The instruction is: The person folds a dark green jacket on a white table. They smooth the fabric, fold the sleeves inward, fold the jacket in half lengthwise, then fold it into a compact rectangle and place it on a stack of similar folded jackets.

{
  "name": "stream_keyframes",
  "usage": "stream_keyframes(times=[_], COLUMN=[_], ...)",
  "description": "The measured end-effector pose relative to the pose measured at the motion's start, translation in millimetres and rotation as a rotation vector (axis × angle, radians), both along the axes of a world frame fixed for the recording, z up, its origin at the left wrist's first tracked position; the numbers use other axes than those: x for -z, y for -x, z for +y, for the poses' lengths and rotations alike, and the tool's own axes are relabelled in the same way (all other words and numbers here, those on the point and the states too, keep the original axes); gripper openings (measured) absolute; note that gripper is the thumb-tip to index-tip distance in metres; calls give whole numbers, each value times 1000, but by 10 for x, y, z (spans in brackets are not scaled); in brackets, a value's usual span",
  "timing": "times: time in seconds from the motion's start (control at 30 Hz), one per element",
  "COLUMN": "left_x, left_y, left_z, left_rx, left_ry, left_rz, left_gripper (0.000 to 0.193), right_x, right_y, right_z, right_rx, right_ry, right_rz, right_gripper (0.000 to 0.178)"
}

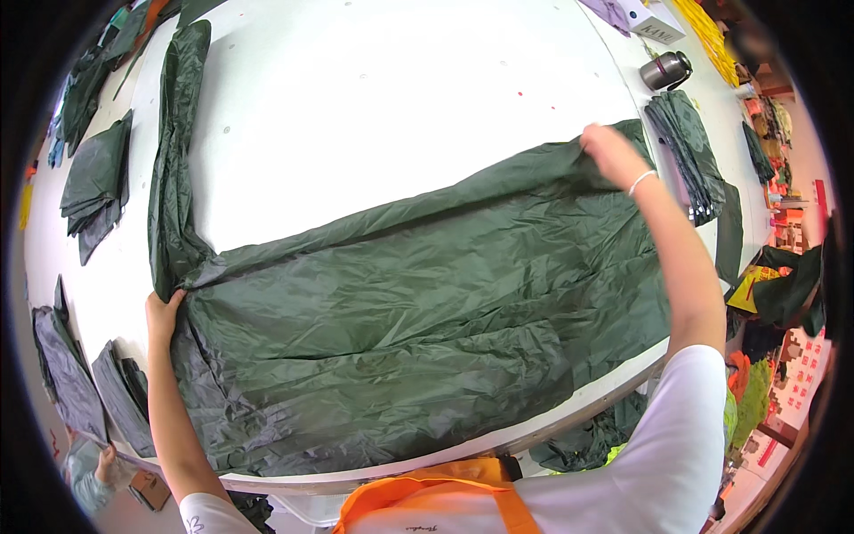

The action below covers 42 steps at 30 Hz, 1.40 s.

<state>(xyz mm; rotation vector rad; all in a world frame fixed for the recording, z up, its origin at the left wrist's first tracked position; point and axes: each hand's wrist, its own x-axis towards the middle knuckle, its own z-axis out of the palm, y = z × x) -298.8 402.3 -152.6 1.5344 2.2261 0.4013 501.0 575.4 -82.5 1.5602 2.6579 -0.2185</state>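
A dark green garment (374,303) of thin, shiny, creased cloth, which looks like a raincoat, lies spread across the near side of the white table. One long, narrow part like a sleeve (178,133) stretches from its left corner toward the far edge. At that corner my left hand (163,313) is closed on the cloth, thumb on top. My right hand (614,158) grips the far edge of the garment near its right end, slightly blurred, with the cloth bunched under the fingers. Between my hands the far edge is folded over in a long strip.
Folded dark green pieces (689,156) lie to the right, with a metal flask (665,70) and a white box (654,20) beyond. More dark cloth (96,182) is at the left. The table's near edge (614,383) runs before me. Another person (89,476) is at lower left.
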Motion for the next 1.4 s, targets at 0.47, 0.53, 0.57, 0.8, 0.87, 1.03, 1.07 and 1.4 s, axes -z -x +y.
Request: stream_keyframes(times=[0.47, 0.53, 0.57, 0.8, 0.87, 1.03, 1.07, 1.4], left_x=[-1040, -1163, -1178, -282, -119, -225, -208, -193], left_y=[193, 115, -49, -515, -631, -733, -717, -811], left_z=[-1071, -1843, -2204, -3733, -3655, -3757, -3874, -3895], left_rx=[70, 66, 64, 106, 10, -3, 2, -79], left_ry=[-384, -541, -616, 137, 204, 209, 219, 357], left_rz=[368, 450, 404, 401, 335, 295, 368, 477], left_gripper=[31, 28, 29, 50, 53, 46, 44, 53], right_x=[-1120, -1227, -1208, -287, -63, 111, 117, 262], right_y=[-552, -749, -817, -989, -957, -991, -1021, -1581], right_z=[-858, -1441, -1776, -3410, -3529, -3683, -3683, -3151], right_rx=[-214, -186, -164, 56, 155, 352, 404, 751], right_ry=[-511, -457, -438, -202, -141, -46, -7, 115], right_rz=[-131, -168, -193, -152, -239, -223, -196, -657], right_gripper=[22, 24, 24, 27, 24, 17, 18, 60])
